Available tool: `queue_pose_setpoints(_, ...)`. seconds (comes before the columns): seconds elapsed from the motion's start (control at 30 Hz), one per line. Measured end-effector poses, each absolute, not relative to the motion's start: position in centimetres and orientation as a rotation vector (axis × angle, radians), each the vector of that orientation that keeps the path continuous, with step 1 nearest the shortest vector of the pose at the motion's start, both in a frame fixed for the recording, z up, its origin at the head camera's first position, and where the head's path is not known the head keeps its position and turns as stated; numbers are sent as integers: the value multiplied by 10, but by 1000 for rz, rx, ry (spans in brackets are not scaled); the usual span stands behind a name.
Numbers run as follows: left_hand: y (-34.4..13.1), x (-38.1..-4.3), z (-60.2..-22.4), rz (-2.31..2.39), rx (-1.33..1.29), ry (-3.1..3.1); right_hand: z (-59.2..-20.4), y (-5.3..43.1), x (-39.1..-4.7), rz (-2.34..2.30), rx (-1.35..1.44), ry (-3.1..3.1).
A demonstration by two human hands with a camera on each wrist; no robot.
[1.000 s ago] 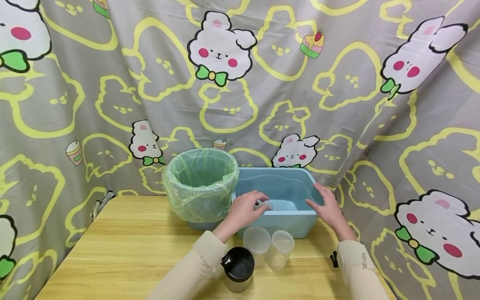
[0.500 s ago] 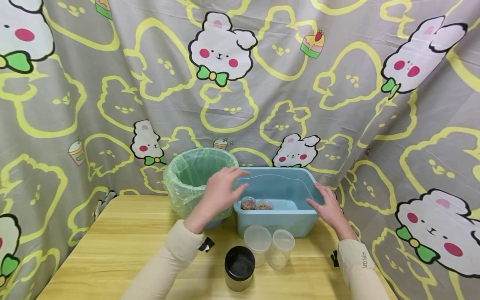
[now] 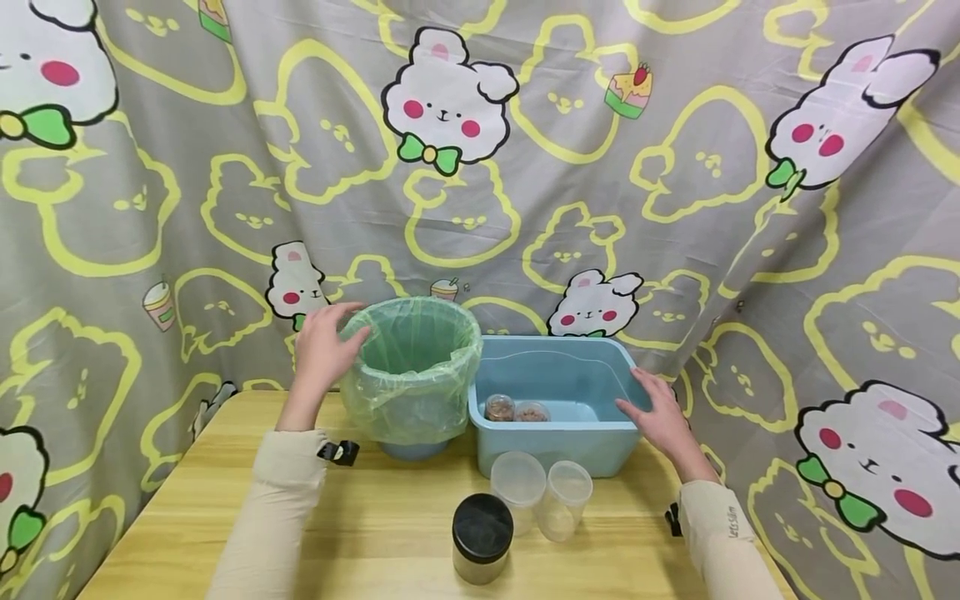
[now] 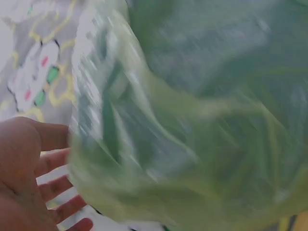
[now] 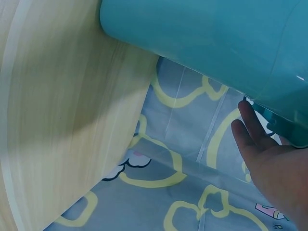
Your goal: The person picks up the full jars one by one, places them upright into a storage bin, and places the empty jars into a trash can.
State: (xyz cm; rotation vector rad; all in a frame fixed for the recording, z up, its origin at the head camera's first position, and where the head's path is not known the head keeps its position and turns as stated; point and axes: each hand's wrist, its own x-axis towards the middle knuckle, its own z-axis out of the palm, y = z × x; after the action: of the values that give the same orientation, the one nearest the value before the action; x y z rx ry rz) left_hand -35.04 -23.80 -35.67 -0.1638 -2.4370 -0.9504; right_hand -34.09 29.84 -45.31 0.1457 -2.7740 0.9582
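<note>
A blue bin lined with a translucent green bag (image 3: 408, 408) stands on the table. My left hand (image 3: 326, 346) is at its left rim, thumb apart from the fingers; in the left wrist view the fingers (image 4: 55, 187) spread loosely beside the bag (image 4: 159, 144), some tips hidden behind it. My right hand (image 3: 663, 417) holds the right rim of a light blue tub (image 3: 558, 450), thumb over the inside. Two fingers show under the rim in the right wrist view. Inside the tub lie two small clear containers (image 3: 500, 407) with brownish contents.
Before the tub stand a black-lidded jar (image 3: 482, 537), a wide clear container with a frosted lid (image 3: 518, 479) and a narrower clear container (image 3: 566, 500). A patterned curtain (image 3: 465, 200) hangs behind the wooden table (image 3: 397, 517).
My left hand has moved left from inside the tub, across the bin, to the bin's left rim. The small containers now show uncovered. My right hand stays at the tub's rim.
</note>
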Motion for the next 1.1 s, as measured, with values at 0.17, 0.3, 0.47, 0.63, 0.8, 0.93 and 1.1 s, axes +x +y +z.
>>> queue_pose_setpoints(0.17, -256, -359, -373, -1293, -139, -2448, -455, 297, -344, 959, 156, -2767)
queue_pose_setpoints(0.3, -260, -365, -383, -1475, -111, -2484, -455, 296, -344, 970, 159, -2775)
queue_pose_setpoints(0.47, -257, -372, -389, -1444, -88, -2547, -455, 297, -342, 953, 151, -2775)
queue_pose_setpoints(0.63, -255, -373, -388, -1376, -80, -2553, -455, 298, -342, 947, 165, -2755)
queue_pose_setpoints(0.8, -255, -369, -387, -1291, -77, -2585, -456, 298, -343, 941, 168, -2759)
queue_pose_setpoints(0.93, -254, -365, -384, -1196, -111, -2626, -456, 298, -343, 944, 165, -2761)
queue_pose_setpoints(1.1, -251, -361, -379, -1112, -142, -2677, -455, 298, -342, 948, 168, -2750)
